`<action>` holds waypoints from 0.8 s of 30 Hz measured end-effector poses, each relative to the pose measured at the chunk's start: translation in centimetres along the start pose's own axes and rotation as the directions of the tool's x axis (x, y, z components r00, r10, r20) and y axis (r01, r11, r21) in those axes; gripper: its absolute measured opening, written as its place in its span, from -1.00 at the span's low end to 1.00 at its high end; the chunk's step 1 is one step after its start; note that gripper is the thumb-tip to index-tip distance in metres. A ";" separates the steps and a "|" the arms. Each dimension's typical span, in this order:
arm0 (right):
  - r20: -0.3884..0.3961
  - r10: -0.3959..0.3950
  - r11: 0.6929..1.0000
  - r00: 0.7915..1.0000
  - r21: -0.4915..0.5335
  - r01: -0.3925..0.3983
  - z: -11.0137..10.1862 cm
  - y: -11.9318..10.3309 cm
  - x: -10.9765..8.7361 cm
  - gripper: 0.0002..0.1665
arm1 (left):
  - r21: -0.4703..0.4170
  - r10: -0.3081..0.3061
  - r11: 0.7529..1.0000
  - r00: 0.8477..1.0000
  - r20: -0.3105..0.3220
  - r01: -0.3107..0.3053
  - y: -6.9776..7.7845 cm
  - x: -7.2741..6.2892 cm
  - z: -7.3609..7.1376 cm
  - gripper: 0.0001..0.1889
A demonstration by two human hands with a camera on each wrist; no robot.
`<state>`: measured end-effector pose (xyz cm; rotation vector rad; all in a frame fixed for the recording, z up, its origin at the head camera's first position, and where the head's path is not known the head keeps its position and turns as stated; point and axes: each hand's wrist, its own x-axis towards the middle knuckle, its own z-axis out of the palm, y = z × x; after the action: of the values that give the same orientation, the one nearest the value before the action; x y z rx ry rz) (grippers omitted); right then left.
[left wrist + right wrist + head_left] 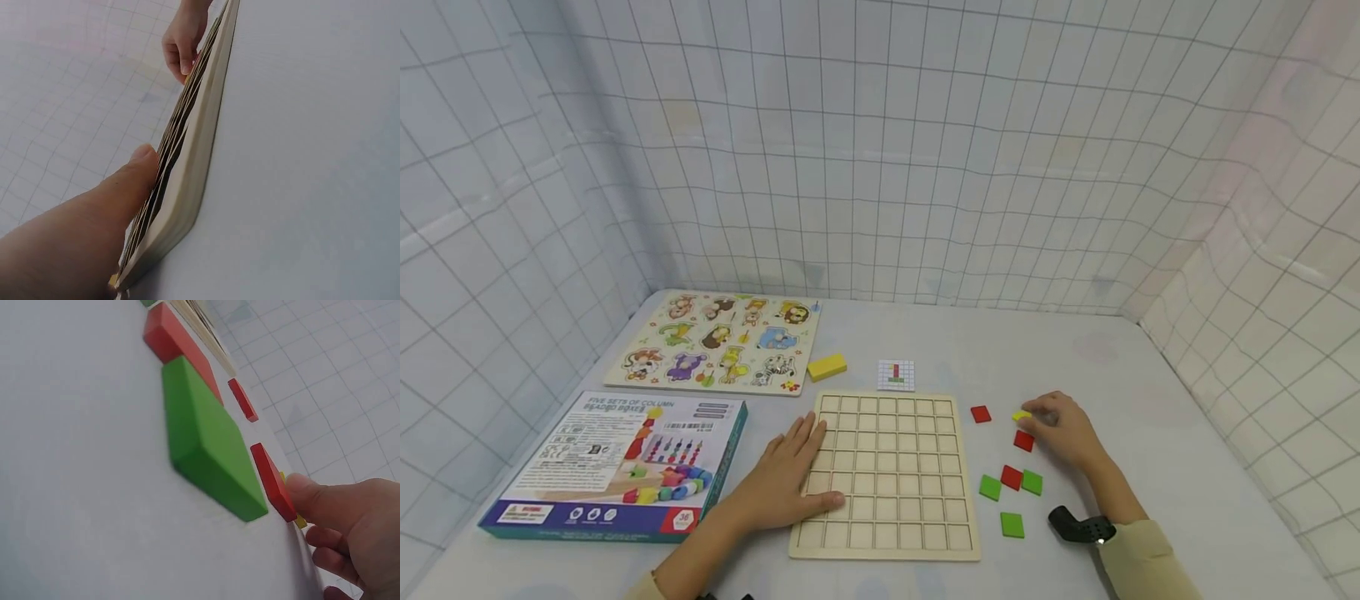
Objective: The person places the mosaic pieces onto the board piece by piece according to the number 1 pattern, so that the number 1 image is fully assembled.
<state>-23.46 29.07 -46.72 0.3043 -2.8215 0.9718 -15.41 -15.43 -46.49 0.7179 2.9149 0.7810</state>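
My left hand (782, 483) rests with its fingers spread on the left edge of a wooden grid board (898, 506). In the left wrist view the thumb (128, 181) lies along the board's rim. Right of the board, my right hand (1062, 429) pinches a small yellow tile (1021, 416) by its edge, just behind a red tile (1024, 441). The right wrist view shows the thumb (312, 499) against that yellow tile (301, 521), partly hidden by the red one. More red tiles (981, 414) and several green tiles (1012, 525) lie flat nearby.
A small pattern card (906, 375) lies behind the board, with a yellow block (827, 367) to its left. An animal puzzle board (685, 342) and a bead-set box (617, 467) take up the left side. White gridded walls (880, 167) enclose the table.
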 end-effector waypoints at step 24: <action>-0.050 0.069 0.996 0.996 0.054 -0.066 0.5 -0.5 -0.4 -0.85 | 0.068 -0.002 0.998 1.000 -0.028 0.004 -0.3 -0.2 1.1 0.11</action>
<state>-22.98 28.45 -46.89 0.1884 -2.7798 1.0531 -15.21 -15.28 -47.59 0.7140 2.9799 0.6998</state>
